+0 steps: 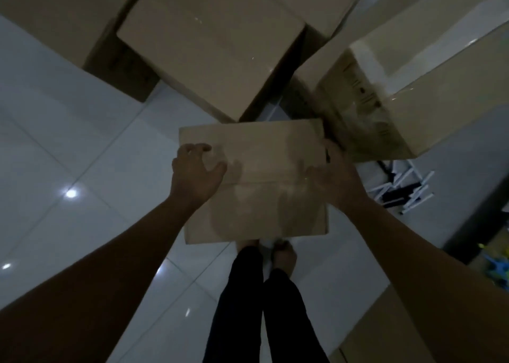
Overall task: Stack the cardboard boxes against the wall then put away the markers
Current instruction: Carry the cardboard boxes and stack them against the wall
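Observation:
I look down at a small flat cardboard box (259,197) held above the white tiled floor in front of my legs. My left hand (194,174) grips its left edge, thumb on top and fingers curled over the far corner. My right hand (334,176) grips its right edge the same way. A bigger cardboard box (212,40) stands just beyond it, with more boxes (49,12) behind. Another taped box (407,92) sits at the right. Several white and black markers (405,189) lie scattered on the floor right of my right hand.
White glossy floor tiles (68,142) stretch to the left. A dark strip (479,211) runs along the right side, with colourful plastic items (498,266) at the far right edge. Part of another cardboard box (366,335) shows at lower right. My bare feet (283,255) stand under the held box.

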